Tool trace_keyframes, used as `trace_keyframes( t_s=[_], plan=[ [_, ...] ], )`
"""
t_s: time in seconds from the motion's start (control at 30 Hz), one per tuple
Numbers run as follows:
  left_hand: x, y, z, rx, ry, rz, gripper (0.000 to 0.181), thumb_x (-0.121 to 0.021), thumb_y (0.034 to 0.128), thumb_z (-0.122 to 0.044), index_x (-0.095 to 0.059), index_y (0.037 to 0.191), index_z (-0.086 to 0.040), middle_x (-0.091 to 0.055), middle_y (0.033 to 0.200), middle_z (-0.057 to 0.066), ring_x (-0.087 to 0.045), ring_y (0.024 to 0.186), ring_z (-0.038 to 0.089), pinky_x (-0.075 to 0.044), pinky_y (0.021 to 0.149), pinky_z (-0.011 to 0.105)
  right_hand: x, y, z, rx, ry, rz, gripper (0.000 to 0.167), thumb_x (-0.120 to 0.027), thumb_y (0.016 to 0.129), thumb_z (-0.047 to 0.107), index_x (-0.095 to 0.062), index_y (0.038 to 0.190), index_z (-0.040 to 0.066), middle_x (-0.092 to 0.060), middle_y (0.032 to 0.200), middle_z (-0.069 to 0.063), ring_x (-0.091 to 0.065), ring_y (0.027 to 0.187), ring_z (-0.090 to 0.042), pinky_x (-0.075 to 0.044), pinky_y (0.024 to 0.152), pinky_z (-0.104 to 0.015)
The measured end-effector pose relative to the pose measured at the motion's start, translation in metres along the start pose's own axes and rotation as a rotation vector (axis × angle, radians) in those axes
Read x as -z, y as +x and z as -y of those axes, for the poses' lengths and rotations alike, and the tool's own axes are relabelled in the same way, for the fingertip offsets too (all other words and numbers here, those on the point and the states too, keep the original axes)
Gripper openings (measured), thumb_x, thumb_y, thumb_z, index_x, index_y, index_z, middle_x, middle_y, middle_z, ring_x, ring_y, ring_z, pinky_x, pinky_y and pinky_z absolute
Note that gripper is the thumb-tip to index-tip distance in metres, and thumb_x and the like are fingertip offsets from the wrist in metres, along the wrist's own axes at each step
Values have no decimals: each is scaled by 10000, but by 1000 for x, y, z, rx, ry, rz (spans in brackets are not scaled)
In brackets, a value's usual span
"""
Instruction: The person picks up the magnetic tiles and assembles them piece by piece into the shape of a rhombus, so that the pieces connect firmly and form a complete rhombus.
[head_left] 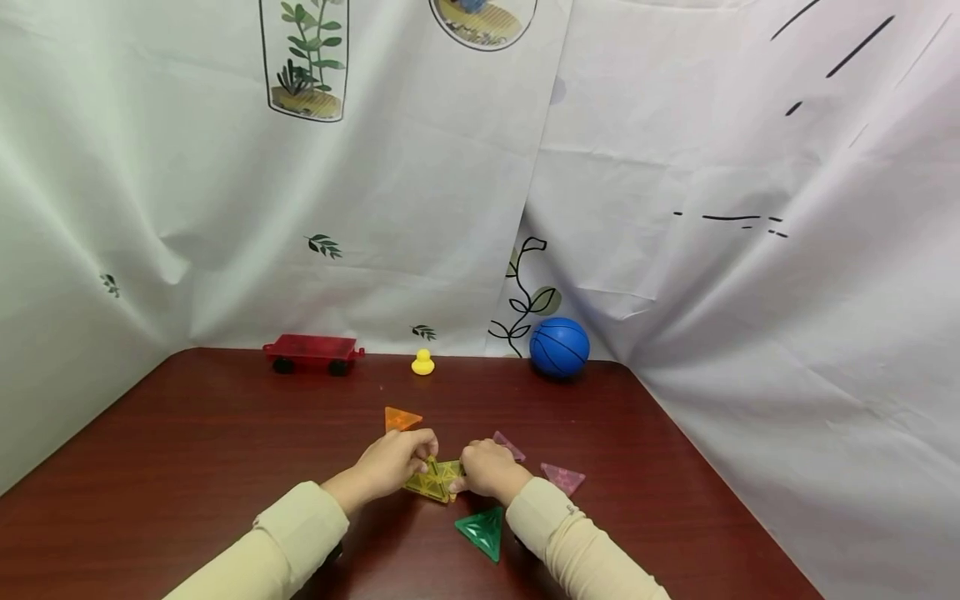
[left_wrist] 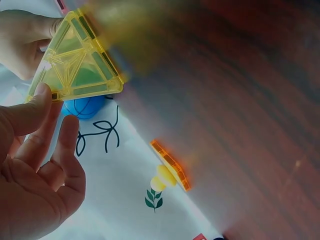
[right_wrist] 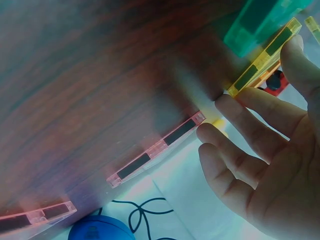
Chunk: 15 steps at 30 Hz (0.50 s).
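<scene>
Over the table's middle, several see-through yellow magnetic tiles stand together between the two hands. The left hand pinches a yellow tile, its thumb at one corner of the triangle in the left wrist view. From the other side, the right hand pinches a yellow tile, seen edge-on in the right wrist view, between thumb and fingers. Its other fingers are loosely bent. Whether the yellow tiles touch along their edges is hard to tell. A green triangular tile lies just in front of the right hand.
An orange triangular tile lies beyond the left hand. Two pink triangular tiles lie beyond and right of the right hand. Along the table's back edge stand a red toy wagon, a yellow duck and a blue basketball.
</scene>
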<state>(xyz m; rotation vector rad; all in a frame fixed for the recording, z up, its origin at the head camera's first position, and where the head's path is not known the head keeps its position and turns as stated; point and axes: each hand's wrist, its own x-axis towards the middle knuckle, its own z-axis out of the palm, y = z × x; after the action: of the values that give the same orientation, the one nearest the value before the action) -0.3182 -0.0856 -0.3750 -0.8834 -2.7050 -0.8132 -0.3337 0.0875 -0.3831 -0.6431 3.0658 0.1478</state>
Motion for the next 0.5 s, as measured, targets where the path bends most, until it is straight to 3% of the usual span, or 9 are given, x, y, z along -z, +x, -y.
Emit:
trace_keyframes(
  t_s=[0.5],
  plan=[
    [-4,7,1,-62,-3,8,268,-610,735,84,-513,769,-163,-526,713,-75,-520,645,62,-404,528,222,1,0,1,-1,-23,0,349,-639,696,495,-633,749,150,-532,763,1,-519,771,-180,-442,567,-323]
  ],
)
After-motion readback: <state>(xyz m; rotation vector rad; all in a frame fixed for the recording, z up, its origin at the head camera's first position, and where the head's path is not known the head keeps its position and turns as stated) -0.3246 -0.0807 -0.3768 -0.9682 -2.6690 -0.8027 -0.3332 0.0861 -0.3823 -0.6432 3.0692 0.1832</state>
